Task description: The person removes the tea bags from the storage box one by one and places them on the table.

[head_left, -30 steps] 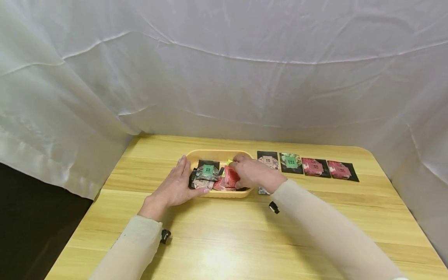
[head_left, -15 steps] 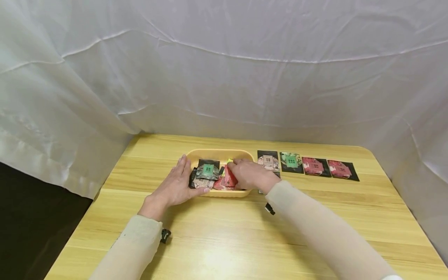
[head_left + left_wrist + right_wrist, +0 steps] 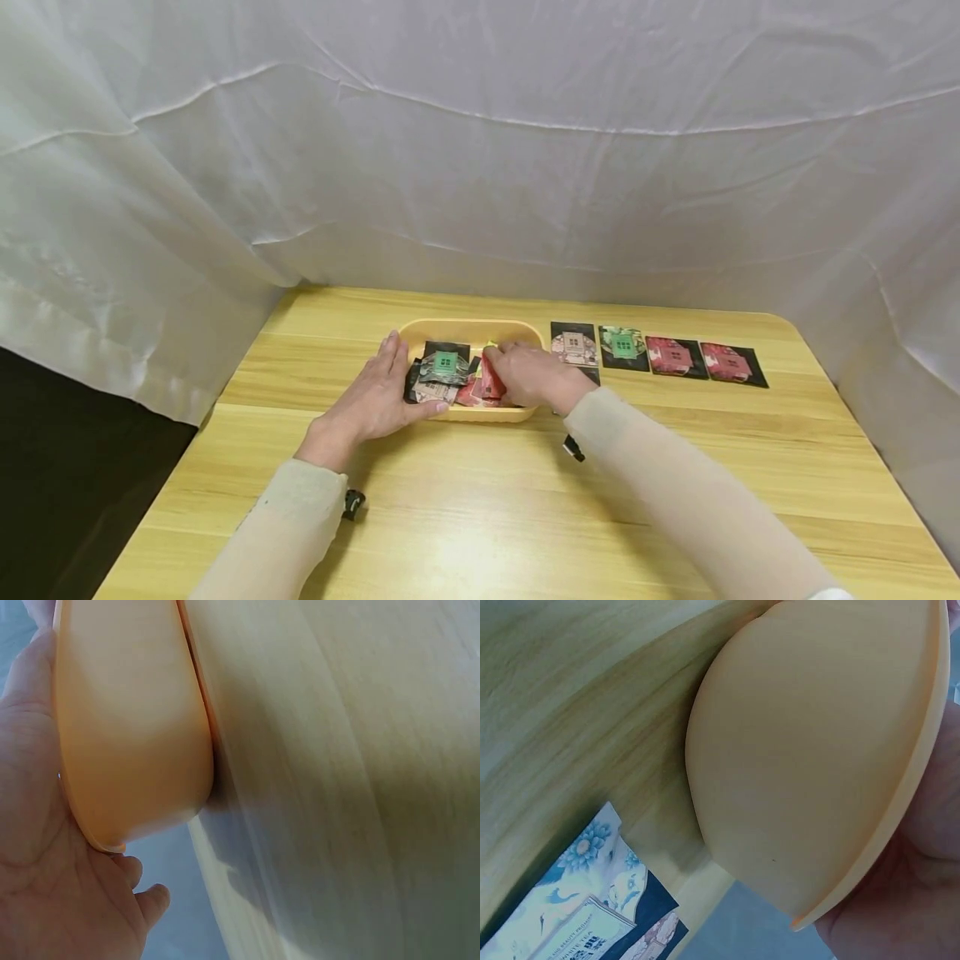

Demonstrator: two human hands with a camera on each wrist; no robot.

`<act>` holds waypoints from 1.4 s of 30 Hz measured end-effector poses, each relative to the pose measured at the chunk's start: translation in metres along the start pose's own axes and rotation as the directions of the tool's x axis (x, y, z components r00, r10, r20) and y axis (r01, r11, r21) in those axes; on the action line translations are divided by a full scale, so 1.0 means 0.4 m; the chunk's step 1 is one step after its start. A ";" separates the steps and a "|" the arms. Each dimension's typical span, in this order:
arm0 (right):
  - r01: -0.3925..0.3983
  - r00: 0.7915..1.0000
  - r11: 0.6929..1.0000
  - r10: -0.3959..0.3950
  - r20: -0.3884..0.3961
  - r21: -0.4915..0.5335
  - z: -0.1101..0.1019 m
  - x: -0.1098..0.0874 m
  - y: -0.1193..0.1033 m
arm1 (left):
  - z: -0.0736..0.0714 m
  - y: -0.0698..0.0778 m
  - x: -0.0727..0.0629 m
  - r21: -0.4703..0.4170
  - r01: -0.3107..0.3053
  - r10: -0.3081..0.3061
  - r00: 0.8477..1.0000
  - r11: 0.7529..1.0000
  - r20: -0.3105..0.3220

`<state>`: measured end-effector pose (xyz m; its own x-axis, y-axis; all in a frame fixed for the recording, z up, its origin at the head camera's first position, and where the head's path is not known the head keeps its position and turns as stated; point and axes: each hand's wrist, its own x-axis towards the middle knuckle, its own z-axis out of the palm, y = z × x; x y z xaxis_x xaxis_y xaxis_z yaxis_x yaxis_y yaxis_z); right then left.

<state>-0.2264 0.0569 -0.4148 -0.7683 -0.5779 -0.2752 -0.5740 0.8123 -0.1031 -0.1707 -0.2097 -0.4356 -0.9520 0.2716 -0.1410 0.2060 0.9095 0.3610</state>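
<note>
A shallow yellow-orange plastic basket (image 3: pixel 420 327) stands on the table, filled with tea sachets. My left hand (image 3: pixel 371 396) rests along its left end, fingers straight, thumb over the front rim. In the left wrist view the palm lies against the basket rim. My right hand (image 3: pixel 528 372) reaches over the right end, its fingertips down among the sachets beside a red sachet (image 3: pixel 491 382). The back of the hand hides whether the fingers pinch it. A black sachet with a green label (image 3: pixel 445 364) lies on top at the left, over a pale-pink one (image 3: pixel 435 393).
Right of the basket lies a row of sachets: a beige-pink one (image 3: pixel 574 344), a green one (image 3: pixel 624 347) and two red-and-black ones (image 3: pixel 677 357). In the right wrist view, a blue-flowered white tea sachet (image 3: pixel 581 900) lies nearer. A pale curtain (image 3: pixel 480 167) hangs behind the wooden table (image 3: pixel 465 500).
My right hand and forearm have shifted slightly left, deeper into the basket. The red sachet by its fingers has tilted a little. My left hand stays put.
</note>
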 end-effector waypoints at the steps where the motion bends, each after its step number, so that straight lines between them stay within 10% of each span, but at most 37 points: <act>1: 0.001 1.000 1.000 -0.001 -0.001 0.000 0.001 0.001 0.000 | -0.001 0.000 0.000 0.004 -0.004 0.004 1.000 1.000 0.001; 28: 0.054 0.996 0.991 -0.044 -0.080 0.124 -0.009 -0.002 0.001 | -0.010 0.005 0.002 0.107 -0.037 0.040 0.999 0.994 -0.021; 42: 0.103 0.984 0.984 -0.080 -0.160 0.143 -0.111 -0.105 0.034 | -0.006 0.004 0.000 0.085 -0.023 0.024 1.000 0.996 -0.011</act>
<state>-0.2142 0.0887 -0.3623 -0.7553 -0.6462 -0.1093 -0.6039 0.7510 -0.2671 -0.1709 -0.2091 -0.4329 -0.9493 0.2897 -0.1220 0.2461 0.9264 0.2848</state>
